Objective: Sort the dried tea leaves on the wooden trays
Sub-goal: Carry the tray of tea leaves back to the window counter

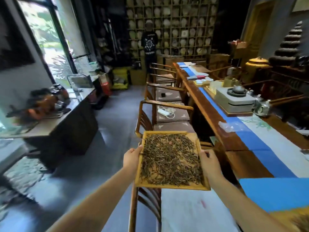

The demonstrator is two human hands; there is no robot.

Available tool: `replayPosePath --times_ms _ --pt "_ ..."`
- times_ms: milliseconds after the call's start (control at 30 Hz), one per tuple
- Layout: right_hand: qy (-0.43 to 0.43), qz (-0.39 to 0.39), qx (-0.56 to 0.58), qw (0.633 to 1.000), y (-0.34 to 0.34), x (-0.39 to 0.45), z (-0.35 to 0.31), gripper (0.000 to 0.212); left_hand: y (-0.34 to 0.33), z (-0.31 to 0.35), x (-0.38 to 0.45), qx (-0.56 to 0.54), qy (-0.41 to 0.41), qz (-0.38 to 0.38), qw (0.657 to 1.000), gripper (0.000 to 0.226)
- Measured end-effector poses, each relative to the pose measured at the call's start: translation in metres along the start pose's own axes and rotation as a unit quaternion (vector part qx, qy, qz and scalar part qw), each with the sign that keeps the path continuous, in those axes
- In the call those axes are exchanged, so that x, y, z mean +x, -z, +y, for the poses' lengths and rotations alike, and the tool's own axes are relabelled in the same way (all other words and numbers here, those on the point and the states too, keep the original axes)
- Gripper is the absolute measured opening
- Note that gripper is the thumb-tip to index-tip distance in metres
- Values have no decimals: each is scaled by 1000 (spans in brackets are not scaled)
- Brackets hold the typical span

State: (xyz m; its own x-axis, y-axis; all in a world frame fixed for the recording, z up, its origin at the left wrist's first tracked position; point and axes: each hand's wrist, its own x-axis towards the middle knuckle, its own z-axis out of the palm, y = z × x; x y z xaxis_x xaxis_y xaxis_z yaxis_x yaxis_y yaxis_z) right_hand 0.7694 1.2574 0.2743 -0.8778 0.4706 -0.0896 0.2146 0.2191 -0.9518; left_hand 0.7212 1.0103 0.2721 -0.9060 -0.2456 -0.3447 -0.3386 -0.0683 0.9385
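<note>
A square wooden tray (172,186) is held in the air in front of me, above a chair and off the table's left side. Dark dried tea leaves (170,159) cover most of its floor. My left hand (132,160) grips the tray's left rim, thumb on top. My right hand (211,164) grips the right rim. At the bottom right corner, part of a second tray with tea leaves (299,222) shows on the table.
A long wooden table (237,144) with a blue and white runner stretches away on the right, carrying a tea stove, kettle and glassware. A row of wooden chairs (167,113) lines its left side. A person stands by the far shelf wall. A side counter sits left.
</note>
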Motion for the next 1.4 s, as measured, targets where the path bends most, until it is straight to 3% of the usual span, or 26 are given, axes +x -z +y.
replayPosePath --times_ms 267,567,933,1400 --pt "15 -70 -30 997 -211 -41 -39 21 201 11 76 -22 9 75 997 28" --pt "23 -103 -56 993 -400 -59 -99 20 367 40 155 -37 5 147 988 29" --pt "40 -186 -68 979 -564 -42 -151 19 478 65 242 -81 24 194 977 24" --pt "72 -240 -52 967 -804 83 -255 17 579 162 460 -89 7 227 970 20"
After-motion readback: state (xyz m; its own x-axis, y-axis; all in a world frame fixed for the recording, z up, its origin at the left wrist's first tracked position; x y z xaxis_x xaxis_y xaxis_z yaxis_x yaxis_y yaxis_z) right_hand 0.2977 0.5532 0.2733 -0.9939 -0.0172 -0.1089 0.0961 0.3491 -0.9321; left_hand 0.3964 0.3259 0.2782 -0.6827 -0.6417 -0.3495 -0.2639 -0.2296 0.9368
